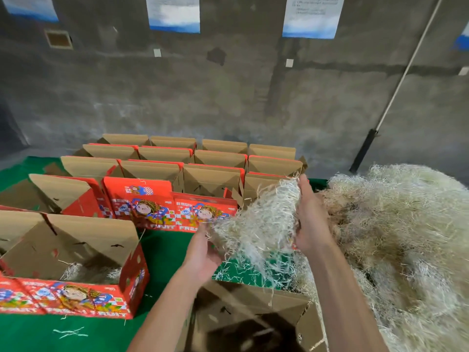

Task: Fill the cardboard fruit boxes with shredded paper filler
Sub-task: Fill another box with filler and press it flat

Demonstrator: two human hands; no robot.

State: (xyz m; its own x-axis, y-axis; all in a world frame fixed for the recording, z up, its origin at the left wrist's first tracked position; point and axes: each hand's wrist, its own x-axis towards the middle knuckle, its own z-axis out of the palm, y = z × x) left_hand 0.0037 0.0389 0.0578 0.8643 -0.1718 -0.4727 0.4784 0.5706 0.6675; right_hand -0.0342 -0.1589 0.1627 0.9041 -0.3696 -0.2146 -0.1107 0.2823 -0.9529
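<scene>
While my left hand (pixel 203 252) and right hand (pixel 308 219) clamp curled fingers on a pale shredded-paper wad (pixel 261 224) above the brown open carton (pixel 256 313), only the red printed box (pixel 73 270) holds filler; the rear cardboard rows (pixel 203 158) look unfilled; the large straw-coloured heap (pixel 396 237) lies right

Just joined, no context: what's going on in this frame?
A person is packing fruit boxes with shredded paper. Both hands, left hand and right hand, hold a clump of filler lifted from the big pile on the right, above an open box just in front of them. The near-left box already has some filler in the bottom. The rows of open boxes behind look unfilled, though their bottoms are mostly hidden.
</scene>
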